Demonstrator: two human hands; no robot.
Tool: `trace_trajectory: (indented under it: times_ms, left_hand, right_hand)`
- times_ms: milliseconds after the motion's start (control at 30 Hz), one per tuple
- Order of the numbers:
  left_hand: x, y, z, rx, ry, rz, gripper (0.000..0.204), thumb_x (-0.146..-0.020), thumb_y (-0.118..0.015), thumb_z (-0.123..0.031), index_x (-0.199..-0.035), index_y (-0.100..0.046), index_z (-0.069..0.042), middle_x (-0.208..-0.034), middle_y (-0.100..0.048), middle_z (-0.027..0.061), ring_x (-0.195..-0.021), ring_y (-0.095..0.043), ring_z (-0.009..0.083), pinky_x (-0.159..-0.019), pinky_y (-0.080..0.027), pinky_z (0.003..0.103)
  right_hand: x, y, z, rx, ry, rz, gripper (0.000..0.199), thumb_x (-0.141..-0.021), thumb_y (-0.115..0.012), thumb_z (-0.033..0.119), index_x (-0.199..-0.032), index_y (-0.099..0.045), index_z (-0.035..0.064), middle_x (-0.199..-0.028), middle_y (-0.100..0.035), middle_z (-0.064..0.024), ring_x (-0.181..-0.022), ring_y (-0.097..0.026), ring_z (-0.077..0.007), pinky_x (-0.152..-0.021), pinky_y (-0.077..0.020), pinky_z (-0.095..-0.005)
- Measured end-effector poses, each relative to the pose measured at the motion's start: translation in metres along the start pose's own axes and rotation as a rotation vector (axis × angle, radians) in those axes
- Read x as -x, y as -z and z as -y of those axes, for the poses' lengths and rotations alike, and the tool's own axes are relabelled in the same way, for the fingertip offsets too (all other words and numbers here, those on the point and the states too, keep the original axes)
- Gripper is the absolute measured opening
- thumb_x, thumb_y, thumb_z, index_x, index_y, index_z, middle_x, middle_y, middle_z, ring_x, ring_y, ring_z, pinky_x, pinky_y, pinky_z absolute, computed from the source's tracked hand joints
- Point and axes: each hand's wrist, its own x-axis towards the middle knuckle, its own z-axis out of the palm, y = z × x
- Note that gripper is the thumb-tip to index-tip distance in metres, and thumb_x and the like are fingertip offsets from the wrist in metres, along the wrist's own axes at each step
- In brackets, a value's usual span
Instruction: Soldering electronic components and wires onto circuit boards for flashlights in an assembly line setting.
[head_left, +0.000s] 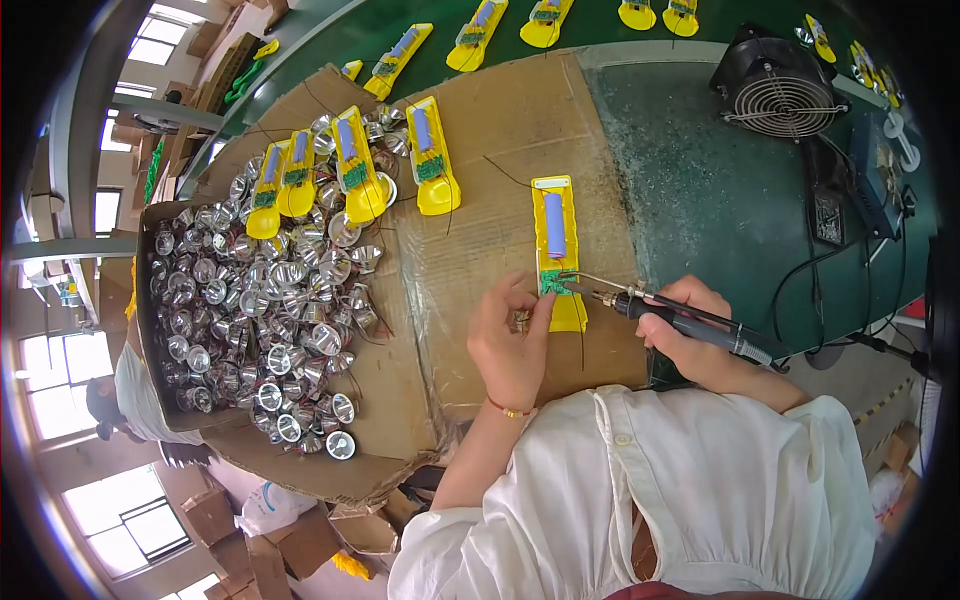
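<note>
On the cardboard in front of me lies a yellow flashlight housing with a purple cylindrical battery and a green circuit board. My right hand grips a soldering iron with a thin feed tube along it. Its tip is over the board, but I cannot tell whether it touches. My left hand is curled beside the housing, thumb and fingers at the board's left edge. A small shiny metallic piece shows between its fingers, mostly hidden.
Left of my hands, a cardboard box holds many silvery reflector cups. Several yellow housings lie on and beside them, more along the green bench. A black fan stands far right, near a blue soldering station with cables.
</note>
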Motion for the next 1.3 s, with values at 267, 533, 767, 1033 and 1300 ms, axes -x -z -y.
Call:
trace_trajectory:
  times_ms: [267,533,767,1033,1300]
  left_hand:
    - [0.0,0.001,-0.003,-0.069,-0.045,-0.014,0.044,-0.067,-0.073,-0.003,-0.107,-0.056,-0.005,-0.064,-0.058,0.0009,-0.059,-0.049,0.0127,-0.053,-0.041,0.026]
    - [-0.002,0.001,0.003,-0.105,-0.115,0.008,0.05,-0.068,-0.073,-0.005,-0.113,-0.049,-0.006,-0.066,-0.062,0.0016,-0.05,-0.046,0.0054,-0.048,-0.037,0.02]
    - [-0.004,0.003,0.003,-0.108,-0.107,0.025,0.053,-0.068,-0.073,-0.006,-0.115,-0.048,-0.006,-0.066,-0.061,0.0016,-0.051,-0.048,0.0065,-0.049,-0.039,0.02]
    - [0.0,0.006,-0.004,0.047,0.005,0.02,0.06,-0.066,-0.075,-0.005,-0.118,-0.045,-0.004,-0.081,-0.057,0.0052,-0.068,-0.054,0.0145,-0.062,-0.046,0.026]
    - [0.018,0.025,0.02,0.34,0.04,0.024,0.016,-0.074,-0.067,-0.002,-0.09,-0.062,0.0,-0.104,-0.057,0.0109,-0.097,-0.053,0.0214,-0.086,-0.042,0.031]
  right_hand:
    - [-0.001,-0.001,-0.003,0.01,-0.078,0.04,0.019,-0.08,-0.064,0.014,-0.081,-0.05,0.002,-0.069,-0.063,-0.007,-0.059,-0.058,-0.0084,-0.052,-0.0468,-0.023]
    - [-0.001,-0.002,-0.002,0.009,-0.068,0.03,0.019,-0.079,-0.066,0.016,-0.081,-0.052,0.0029,-0.068,-0.064,-0.0041,-0.06,-0.059,-0.0076,-0.052,-0.0455,-0.0234]
    - [0.007,0.005,0.005,0.025,0.0,0.039,0.016,-0.082,-0.058,0.008,-0.089,-0.047,-0.0004,-0.076,-0.061,-0.0115,-0.066,-0.059,-0.0121,-0.059,-0.0498,-0.027]
    - [0.012,0.009,-0.004,-0.064,-0.038,-0.068,0.019,-0.079,-0.064,0.012,-0.083,-0.05,0.0012,-0.072,-0.063,-0.0077,-0.064,-0.061,-0.0094,-0.056,-0.0492,-0.0239]
    - [0.015,0.012,-0.005,-0.035,-0.057,-0.024,0.02,-0.079,-0.065,0.015,-0.084,-0.051,0.0018,-0.072,-0.064,-0.0071,-0.064,-0.06,-0.0083,-0.056,-0.0474,-0.0231]
